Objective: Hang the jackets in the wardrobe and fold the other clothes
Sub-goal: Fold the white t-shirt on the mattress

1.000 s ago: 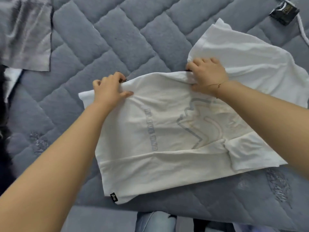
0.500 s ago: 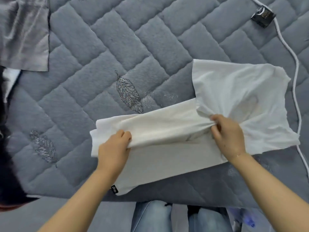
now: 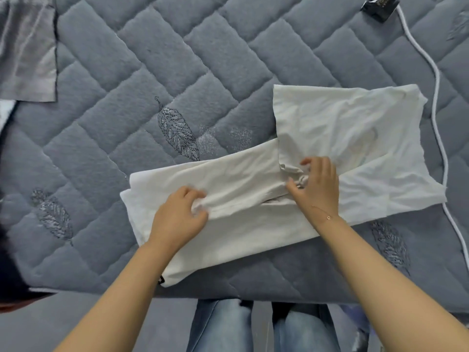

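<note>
White cotton T-shirt (image 3: 253, 196) is laid on the grey quilted bed cover (image 3: 157, 80), partly folded lengthwise. Head view only.

Left hand (image 3: 177, 219): fingers curled, a ridge of the folded-over edge pinched at mid-length. Right hand (image 3: 317, 186): fingers curled into bunched cloth where the folded band meets the sleeve section, thumb on the near side; exactly what is pinched cannot be told.

Beyond and to the right of the right grip, the sleeve part is still spread flat. Left of the left grip, the hem end is stacked in layers.

Judgement: fold is best finished by keeping both pinches level, tension held between them, the edge laid parallel to the near edge, then the bunching at the right grip smoothed outward. White cable (image 3: 436, 102) lies just beside the sleeve and should be kept out of the fold.
</note>
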Tool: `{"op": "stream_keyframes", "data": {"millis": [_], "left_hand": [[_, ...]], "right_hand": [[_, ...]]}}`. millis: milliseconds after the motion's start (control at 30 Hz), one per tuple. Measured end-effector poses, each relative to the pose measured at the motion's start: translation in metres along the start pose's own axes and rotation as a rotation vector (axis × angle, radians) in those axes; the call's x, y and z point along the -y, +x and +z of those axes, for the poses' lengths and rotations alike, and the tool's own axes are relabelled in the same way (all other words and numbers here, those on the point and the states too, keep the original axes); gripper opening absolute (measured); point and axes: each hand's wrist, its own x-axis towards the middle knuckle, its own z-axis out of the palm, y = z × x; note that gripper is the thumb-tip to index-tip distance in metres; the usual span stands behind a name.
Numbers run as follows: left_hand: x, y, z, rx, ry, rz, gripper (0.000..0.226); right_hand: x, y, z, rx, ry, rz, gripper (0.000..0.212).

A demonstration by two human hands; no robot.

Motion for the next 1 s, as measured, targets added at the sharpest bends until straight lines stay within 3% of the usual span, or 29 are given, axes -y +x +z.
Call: {"op": "stream_keyframes", "data": {"millis": [67, 167, 300, 367, 467, 600, 667, 767, 867, 933, 1000], "left_hand": [[-0.029, 0.011, 0.005, 0.0, -0.135, 0.007, 0.026], [-0.075, 0.034, 0.023, 0.019, -0.432, -0.1, 0.021], [-0.128, 0.065, 0.041, 0.021, -0.843, -0.273, 0.028], [-0.153, 0.079, 0.048, 0.015, -0.979, -0.325, 0.04], [-0.189, 0.099, 0.054, 0.014, -1.156, -0.406, 0.048], [-0.22, 0.118, 0.061, -0.01, -1.147, -0.343, 0.031], [-0.229, 0.125, 0.067, -0.046, -1.081, -0.358, 0.022], [-0.239, 0.135, 0.074, -0.034, -1.088, -0.349, 0.031], [-0.247, 0.138, 0.078, -0.099, -0.872, -0.347, 0.051], [-0.247, 0.137, 0.08, -0.163, -0.69, -0.333, 0.048], [-0.245, 0.133, 0.074, -0.171, -0.74, -0.323, 0.042]], "right_hand": [[-0.003, 0.013, -0.001, 0.121, -0.02, -0.017, 0.049], [-0.015, 0.029, -0.004, 0.352, 0.041, -0.024, 0.05], [-0.038, 0.037, -0.028, 0.465, 0.568, 0.195, 0.037], [-0.056, 0.042, -0.044, 0.421, 0.676, 0.269, 0.034], [-0.081, 0.074, -0.073, 0.257, 0.519, 0.163, 0.033], [-0.097, 0.153, -0.09, 0.146, 0.17, -0.139, 0.041], [-0.097, 0.19, -0.085, 0.241, -0.006, -0.168, 0.046], [-0.094, 0.221, -0.067, 0.439, -0.153, -0.154, 0.056], [-0.09, 0.232, -0.052, 0.417, -0.037, -0.069, 0.047], [-0.089, 0.234, -0.052, 0.39, 0.067, -0.025, 0.027], [-0.092, 0.23, -0.06, 0.382, 0.223, -0.081, 0.023]]}}
